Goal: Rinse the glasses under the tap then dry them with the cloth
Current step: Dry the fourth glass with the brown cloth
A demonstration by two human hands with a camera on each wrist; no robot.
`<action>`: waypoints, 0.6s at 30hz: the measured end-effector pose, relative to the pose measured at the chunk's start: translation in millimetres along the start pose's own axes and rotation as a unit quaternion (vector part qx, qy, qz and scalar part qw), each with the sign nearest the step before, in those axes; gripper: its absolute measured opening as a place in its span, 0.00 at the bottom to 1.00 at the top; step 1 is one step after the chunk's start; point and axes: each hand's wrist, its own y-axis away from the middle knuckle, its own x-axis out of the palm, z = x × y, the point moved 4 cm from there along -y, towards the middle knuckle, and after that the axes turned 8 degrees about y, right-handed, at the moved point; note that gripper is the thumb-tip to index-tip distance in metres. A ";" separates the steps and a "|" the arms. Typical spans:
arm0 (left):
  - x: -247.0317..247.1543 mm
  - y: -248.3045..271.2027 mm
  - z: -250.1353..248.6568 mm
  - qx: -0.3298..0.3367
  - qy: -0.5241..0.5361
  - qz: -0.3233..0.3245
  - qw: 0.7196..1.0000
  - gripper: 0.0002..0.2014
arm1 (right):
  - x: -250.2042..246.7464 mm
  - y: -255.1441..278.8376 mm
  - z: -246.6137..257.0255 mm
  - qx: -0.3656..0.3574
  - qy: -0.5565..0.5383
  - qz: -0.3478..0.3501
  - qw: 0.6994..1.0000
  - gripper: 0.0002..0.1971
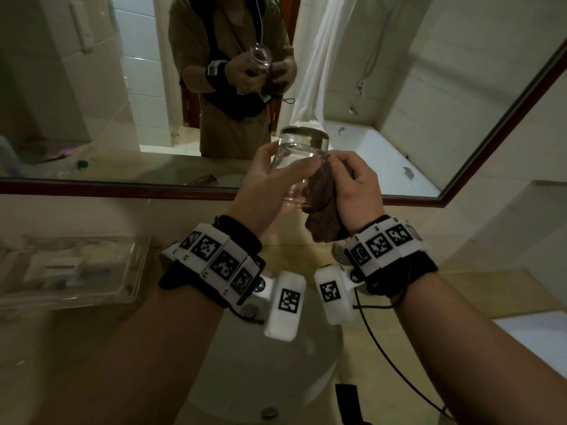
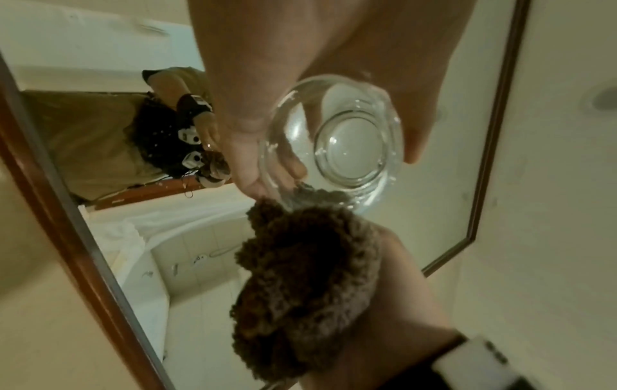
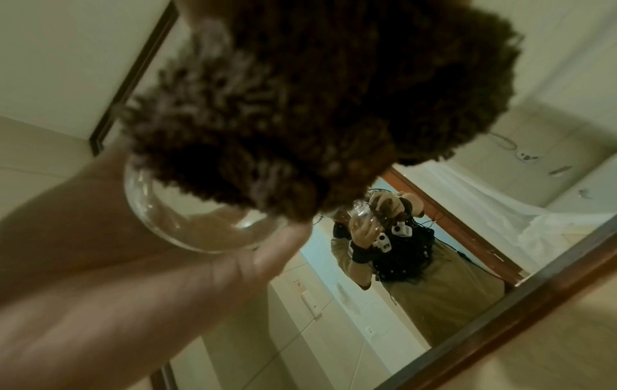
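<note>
A clear drinking glass point(image 1: 302, 154) is held up above the basin, its thick base tilted away toward the mirror and its mouth toward me. My left hand point(image 1: 276, 176) grips it round the side, thumb on one side and fingers on the other point(image 2: 254, 147). My right hand point(image 1: 349, 182) holds a fuzzy dark brown cloth point(image 1: 322, 210) against the glass's right side and rim. In the left wrist view the glass point(image 2: 337, 139) shows its round bottom, with the cloth point(image 2: 300, 285) bunched below it. In the right wrist view the cloth point(image 3: 317, 100) covers most of the glass point(image 3: 187, 219).
A white basin point(image 1: 260, 363) with its drain point(image 1: 269, 411) lies below my wrists. A clear plastic tray point(image 1: 70, 271) stands on the counter at left. A wood-framed mirror point(image 1: 122, 187) fills the wall ahead, reflecting a bathtub and curtain.
</note>
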 end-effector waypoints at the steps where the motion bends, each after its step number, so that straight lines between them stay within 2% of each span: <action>1: -0.4 -0.3 -2.2 0.002 -0.014 0.003 1.000 0.21 | 1.7 -1.0 -1.8 0.007 -0.001 0.004 1.000 0.12; 4: -1.9 -0.5 -9.0 0.007 -0.087 0.020 0.996 0.13 | 4.5 1.3 -7.1 0.020 0.007 -0.006 1.000 0.13; 8: -4.0 -1.2 -8.6 0.039 -0.164 -0.015 0.986 0.19 | 7.5 5.5 -0.7 0.002 0.018 -0.017 1.000 0.10; 10: -8.2 -1.7 -6.5 0.054 -0.128 -0.049 0.989 0.25 | 7.9 7.7 8.7 -0.027 0.026 -0.014 0.999 0.08; 12: -13.2 -2.1 -3.7 0.041 -0.081 -0.069 0.993 0.28 | 6.8 11.5 18.2 -0.055 0.017 -0.007 0.998 0.07; 15: -16.1 -0.7 -2.4 0.016 -0.017 -0.065 0.998 0.24 | 4.3 12.7 24.7 -0.078 0.007 -0.016 0.997 0.08; 18: -9.9 0.3 1.4 -0.006 -0.003 -0.008 1.000 0.17 | 4.9 3.3 14.9 -0.034 0.013 -0.005 0.999 0.08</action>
